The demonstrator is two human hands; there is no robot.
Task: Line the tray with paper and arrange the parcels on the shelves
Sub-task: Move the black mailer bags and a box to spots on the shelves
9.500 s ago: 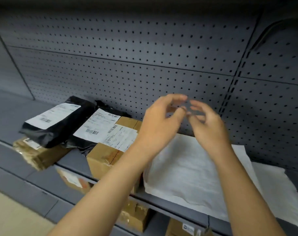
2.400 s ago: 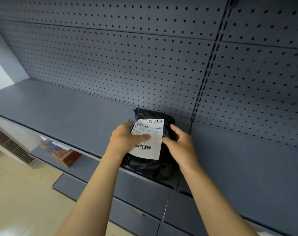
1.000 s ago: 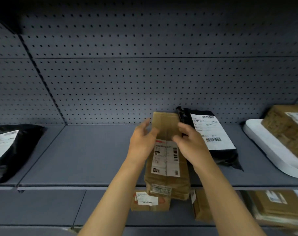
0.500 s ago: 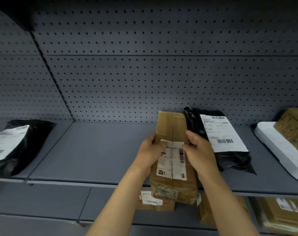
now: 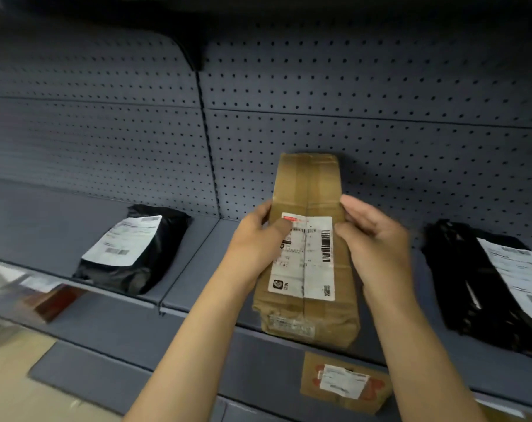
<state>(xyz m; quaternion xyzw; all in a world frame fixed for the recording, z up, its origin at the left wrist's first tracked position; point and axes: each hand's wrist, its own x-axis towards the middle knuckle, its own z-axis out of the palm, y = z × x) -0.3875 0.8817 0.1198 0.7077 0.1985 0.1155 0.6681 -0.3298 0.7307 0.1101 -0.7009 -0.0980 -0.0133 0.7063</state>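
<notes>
Lying lengthwise on the grey shelf point(image 5: 197, 269), a long brown box point(image 5: 307, 251) carries tape along its top and a white barcoded label point(image 5: 304, 257); its near end overhangs the shelf edge slightly. Left hand point(image 5: 255, 242) grips its left side, thumb pressed on the label. Right hand point(image 5: 374, 239) sits at the right side, fingers loosely spread, contact unclear. A black bag point(image 5: 137, 254) with label lies well left, another black bag point(image 5: 484, 284) to the right. The lower shelf point(image 5: 121, 330) holds a small labelled carton point(image 5: 344, 382).

two black bag parcels point(image 5: 137, 251) point(image 5: 487, 284), two brown boxes point(image 5: 309, 254) point(image 5: 345, 382), two hands point(image 5: 258, 242) point(image 5: 372, 242).
</notes>
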